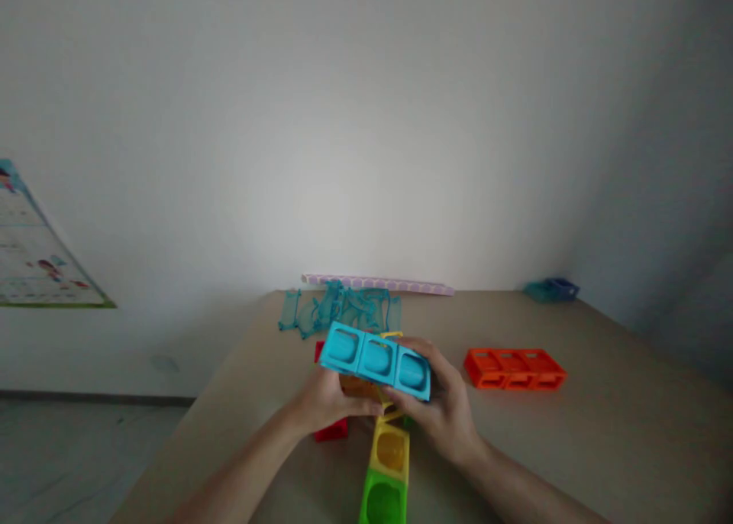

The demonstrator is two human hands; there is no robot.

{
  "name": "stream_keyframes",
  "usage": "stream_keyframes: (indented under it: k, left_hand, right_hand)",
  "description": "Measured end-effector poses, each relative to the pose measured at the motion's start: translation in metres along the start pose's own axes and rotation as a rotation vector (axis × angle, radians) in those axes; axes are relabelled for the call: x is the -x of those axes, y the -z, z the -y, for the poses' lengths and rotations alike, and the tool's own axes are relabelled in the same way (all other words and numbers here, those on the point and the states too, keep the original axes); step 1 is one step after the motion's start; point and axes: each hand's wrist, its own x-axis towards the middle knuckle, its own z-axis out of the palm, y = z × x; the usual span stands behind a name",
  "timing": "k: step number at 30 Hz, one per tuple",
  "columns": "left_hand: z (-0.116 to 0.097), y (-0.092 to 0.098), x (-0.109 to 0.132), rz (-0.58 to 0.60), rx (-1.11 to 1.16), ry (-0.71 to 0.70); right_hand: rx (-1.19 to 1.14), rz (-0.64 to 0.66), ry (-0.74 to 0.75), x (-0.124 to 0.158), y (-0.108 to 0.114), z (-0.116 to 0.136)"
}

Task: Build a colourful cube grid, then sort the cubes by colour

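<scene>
Two hands bring a blue block row (375,360) and an orange block (358,386) together

The blue row, three hollow cells long, is held up above the middle of the counter (601,432), tilted so that its right end sits lower. The right hand (443,402) pinches that end, thumb below and fingers over the top edge. The left hand (326,402) grips the orange block just under the row, thumb across its front; its other fingers are mostly hidden. Whether the two pieces are joined cannot be told.

To do this well, the left hand should hold the orange block firm while the right levels the row, lining up the edges before any pressing. Pressure is best put directly over the contact; pushing on the far end could twist the pieces apart. Thumbs should clear the seam, and the yellow and green row (390,451) close below should not be knocked.

Red pieces (330,431) show beside the left hand. Across the pale counter, translucent teal parts (355,310) lie in a loose heap before a patterned purple strip (378,284) near the wall (366,127). An orange-red row (515,369) rests apart on the right, with blue containers (553,289) in the far corner. A poster (40,249) hangs at the left, above a grey floor (85,455).
</scene>
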Motion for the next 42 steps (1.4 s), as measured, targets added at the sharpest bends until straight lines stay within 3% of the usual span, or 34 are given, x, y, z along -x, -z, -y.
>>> stream_keyframes:
  k: [6, 10, 13, 16, 21, 25, 28, 33, 37, 42]
  left_hand:
    - [-0.008, 0.000, 0.000, 0.114, -0.273, -0.089]
    - [-0.013, 0.002, -0.001, 0.107, -0.302, -0.077]
    - [-0.014, 0.003, -0.002, 0.119, -0.321, -0.045]
    - [-0.014, 0.003, -0.002, 0.129, -0.329, -0.044]
    - [-0.013, 0.003, -0.001, 0.142, -0.335, -0.032]
    - [-0.012, 0.003, -0.001, 0.144, -0.331, -0.020]
    - [-0.010, 0.004, -0.001, 0.132, -0.333, -0.034]
    - [-0.009, 0.005, 0.000, 0.116, -0.334, -0.053]
    - [-0.007, 0.005, 0.000, 0.122, -0.335, -0.040]
    - [-0.007, 0.004, 0.000, 0.132, -0.342, -0.010]
  right_hand:
    - [-0.160, -0.145, -0.100, -0.001, -0.005, 0.005]
    - [-0.126, -0.252, -0.227, -0.013, 0.017, 0.009]
    - [0.029, -0.143, -0.314, -0.014, 0.055, 0.017]
    - [0.309, -0.038, -0.300, 0.004, 0.106, 0.021]
    - [0.656, 0.226, -0.263, 0.053, 0.189, 0.000]
    - [0.773, 0.344, -0.268, 0.069, 0.227, -0.016]
    - [0.924, 0.385, -0.135, 0.068, 0.227, -0.012]
    - [1.103, 0.423, 0.037, 0.066, 0.181, 0.000]
    - [1.189, 0.386, 0.038, 0.071, 0.152, -0.008]
    - [1.183, 0.405, 0.014, 0.068, 0.153, -0.002]
